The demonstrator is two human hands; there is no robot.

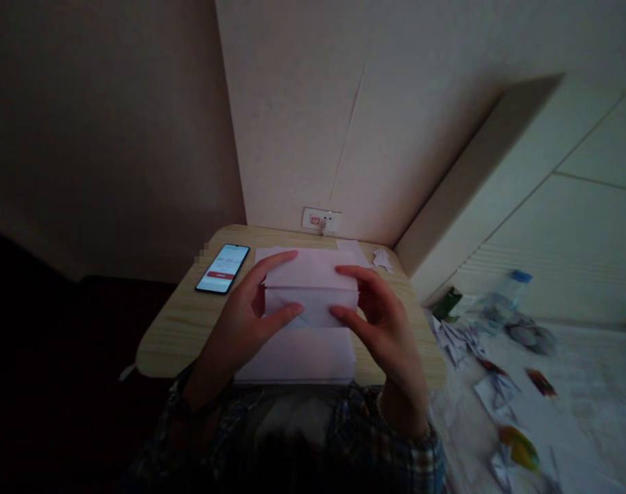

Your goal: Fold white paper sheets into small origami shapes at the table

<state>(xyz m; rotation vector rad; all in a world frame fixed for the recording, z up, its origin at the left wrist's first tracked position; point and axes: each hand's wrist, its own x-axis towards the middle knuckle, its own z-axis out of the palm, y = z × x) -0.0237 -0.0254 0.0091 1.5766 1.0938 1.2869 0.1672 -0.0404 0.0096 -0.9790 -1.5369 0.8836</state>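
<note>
A folded white sheet of paper point(311, 295) is held up between my two hands, with a crease running across its middle. My left hand point(256, 302) grips its left side, thumb on the near face and fingers at the upper edge. On the right side my right hand point(377, 309) pinches it the same way. Below the folded paper, a stack of white paper point(297, 357) lies on the small wooden table point(173, 329). The far part of the stack is partly hidden by the held paper and my hands.
A lit phone point(223, 269) lies on the table's left. A small folded paper piece point(381, 259) sits at the back right, near the wall socket point(321, 219). On the bed point(590, 384) to the right are folded papers point(454, 341), a plastic bottle point(505, 302) and wrappers.
</note>
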